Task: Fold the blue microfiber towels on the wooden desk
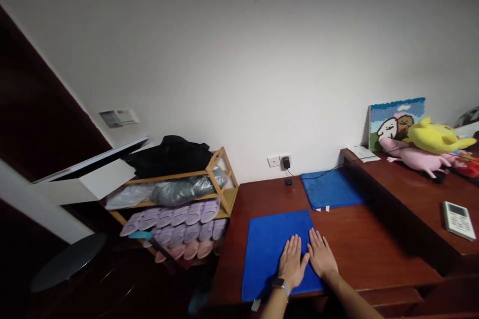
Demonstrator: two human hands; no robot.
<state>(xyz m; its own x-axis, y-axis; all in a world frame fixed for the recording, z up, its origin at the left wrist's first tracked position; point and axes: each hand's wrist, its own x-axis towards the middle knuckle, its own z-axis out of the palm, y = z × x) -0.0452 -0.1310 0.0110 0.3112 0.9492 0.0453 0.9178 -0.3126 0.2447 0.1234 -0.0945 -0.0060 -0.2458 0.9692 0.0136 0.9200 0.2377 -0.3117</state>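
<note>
A blue cloth [267, 244] lies spread flat on the reddish-brown desk [377, 254], near its front edge. My left hand [293, 261] rests palm down on the right half of this cloth, fingers stretched out, with a watch on the wrist. Just beside it, my right hand [322, 254] lies flat over the cloth's right edge, its fingers also straight. Neither hand holds anything. Behind them, a second blue cloth [331, 189], seemingly folded, lies against the back of the desk with white tags at its front edge.
Left of the desk stands a wooden rack [224, 199] with slippers [194, 213], a black bag [172, 155] and a white box [107, 177]. On the raised right surface are plush toys [415, 158], a picture [396, 119] and a white calculator-like device [459, 219]. A black cable [322, 176] crosses the rear cloth.
</note>
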